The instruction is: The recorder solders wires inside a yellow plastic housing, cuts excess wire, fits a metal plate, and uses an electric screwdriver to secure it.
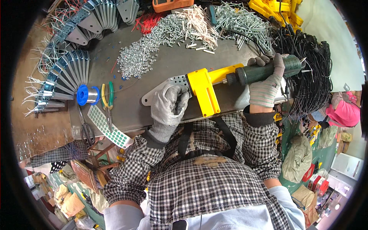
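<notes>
My gloved left hand (167, 104) has its fingers curled over a grey metal bracket (148, 98) with rows of small holes. The bracket's right end meets a yellow plastic part (203, 92) that has an arm reaching to the right. In my gloved right hand (266, 86) lies a dark green electric screwdriver (249, 74), held nearly level. Its bit points left and reaches the yellow part's side. Whether the bit sits in a screw is too small to tell.
Piles of small nuts (136, 59), long screws (245, 25) and pale sleeves (197, 23) cover the table's far side. Black cables (312, 73) heap up at right. Solder wire (87, 95), pliers (110, 96), scissors (87, 132) and a sticker strip (107, 126) lie left, near stacked brackets (71, 69).
</notes>
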{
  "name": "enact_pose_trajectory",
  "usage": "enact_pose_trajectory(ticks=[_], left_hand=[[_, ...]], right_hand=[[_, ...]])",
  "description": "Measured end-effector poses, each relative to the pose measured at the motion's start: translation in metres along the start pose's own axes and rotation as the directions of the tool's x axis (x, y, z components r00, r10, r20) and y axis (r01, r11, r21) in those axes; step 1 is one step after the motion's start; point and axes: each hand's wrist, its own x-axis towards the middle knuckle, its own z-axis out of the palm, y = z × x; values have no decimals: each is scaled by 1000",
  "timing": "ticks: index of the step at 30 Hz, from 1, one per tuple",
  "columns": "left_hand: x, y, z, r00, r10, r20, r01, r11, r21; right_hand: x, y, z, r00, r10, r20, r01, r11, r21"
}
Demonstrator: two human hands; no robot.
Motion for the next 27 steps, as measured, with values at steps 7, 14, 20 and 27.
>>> enact_pose_trajectory(ticks=[7,14,20,27], left_hand=[[3,5,-5,1000,-24,19,26,995,-92],[0,3,-7,998,39,53,-41,998,39],[0,3,-5,996,84,12,-85,995,59],[3,2,-2,992,121,16,-122,992,25]], right_hand=[[0,-2,1,1000,14,3,-14,1000,5],[-1,-2,1,1000,22,8,-22,999,28],[-5,-2,7,1000,9,0,-9,999,40],[-5,3,3,999,-35,-10,35,999,21]])
